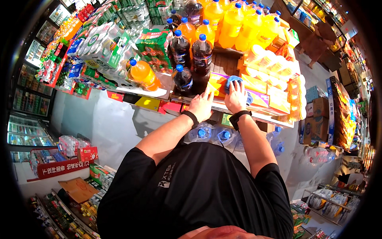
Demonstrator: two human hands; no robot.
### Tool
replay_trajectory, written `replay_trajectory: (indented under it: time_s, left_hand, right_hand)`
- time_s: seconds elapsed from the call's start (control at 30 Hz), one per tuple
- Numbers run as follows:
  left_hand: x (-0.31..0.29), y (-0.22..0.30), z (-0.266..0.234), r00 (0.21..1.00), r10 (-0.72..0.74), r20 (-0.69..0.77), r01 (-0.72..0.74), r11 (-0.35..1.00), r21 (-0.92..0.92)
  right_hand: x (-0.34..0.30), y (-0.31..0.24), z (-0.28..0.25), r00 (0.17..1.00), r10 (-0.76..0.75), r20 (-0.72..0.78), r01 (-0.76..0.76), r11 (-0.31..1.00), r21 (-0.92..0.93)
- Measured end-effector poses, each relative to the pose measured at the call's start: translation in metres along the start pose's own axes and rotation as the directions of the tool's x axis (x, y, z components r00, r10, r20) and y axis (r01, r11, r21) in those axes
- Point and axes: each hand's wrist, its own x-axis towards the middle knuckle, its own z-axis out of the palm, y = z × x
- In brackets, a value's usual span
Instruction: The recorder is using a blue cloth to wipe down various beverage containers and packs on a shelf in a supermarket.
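Note:
My right hand [237, 98] presses on a crumpled blue cloth [230, 84], its fingers bent over it. The cloth lies on the top of an orange and purple carton [256, 84] at the front of a display stand. My left hand [201, 106] is at the carton's near left corner, fingers together against it; their undersides are hidden. Left of the carton stand dark soda bottles with blue caps, the closest one [182, 78] just beyond my left hand. An orange soda bottle [144, 75] leans further left at the stand's edge.
Yellow and orange drink bottles [231, 27] crowd the stand's back. Shrink-wrapped cans [101, 44] are stacked left, shiny wrapped packs [270, 63] right. Large water bottles [203, 132] stand below the edge, close to my body. A person [318, 40] is at the far right.

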Motion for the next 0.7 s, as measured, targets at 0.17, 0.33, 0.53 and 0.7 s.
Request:
replay_trajectory:
  time_s: [0.17,0.33,0.53,0.7]
  left_hand:
    - [-0.003,0.0,0.003,1.0,-0.011,-0.004,0.011,1.0,-0.015]
    - [-0.004,-0.002,0.005,1.0,-0.02,-0.005,0.021,0.999,0.027]
    - [-0.009,0.001,0.004,0.999,-0.03,0.039,0.03,1.0,0.001]
    - [-0.012,-0.003,0.009,0.999,-0.044,0.03,0.045,0.999,-0.027]
  right_hand:
    - [-0.004,-0.031,0.009,0.983,-0.175,-0.059,0.179,0.982,0.055]
    - [-0.014,-0.051,0.002,0.965,-0.261,-0.006,0.259,0.957,0.127]
    - [-0.026,-0.023,-0.005,0.948,-0.273,-0.165,0.294,0.948,0.118]
    - [-0.032,-0.005,-0.006,0.966,-0.168,-0.197,0.191,0.976,0.102]
